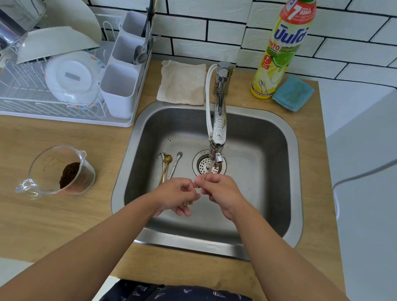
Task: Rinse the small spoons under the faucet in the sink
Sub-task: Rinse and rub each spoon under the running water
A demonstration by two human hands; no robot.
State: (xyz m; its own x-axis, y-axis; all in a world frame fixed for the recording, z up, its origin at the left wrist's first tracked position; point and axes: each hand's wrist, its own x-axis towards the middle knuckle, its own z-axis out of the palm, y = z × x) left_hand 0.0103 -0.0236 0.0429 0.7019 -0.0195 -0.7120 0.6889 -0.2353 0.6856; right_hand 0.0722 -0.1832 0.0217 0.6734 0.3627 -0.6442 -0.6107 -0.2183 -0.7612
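Sink [291,161] set in worktop [34,217], centre. Faucet [219,118] at sink's 12 o'clock, spout over drain [203,164]. Loose spoons [169,166] on sink floor at drain's 9 o'clock. Both hands over sink at 6. Cloth [182,83] at 11, bottle [278,60] and sponge [292,93] at 1. Dish rack [56,98] at 10, measuring cup [60,171] at 9.

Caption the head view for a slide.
Both hands, left hand and right hand, hold a gold spoon under the faucet; more spoons wait in the sink.
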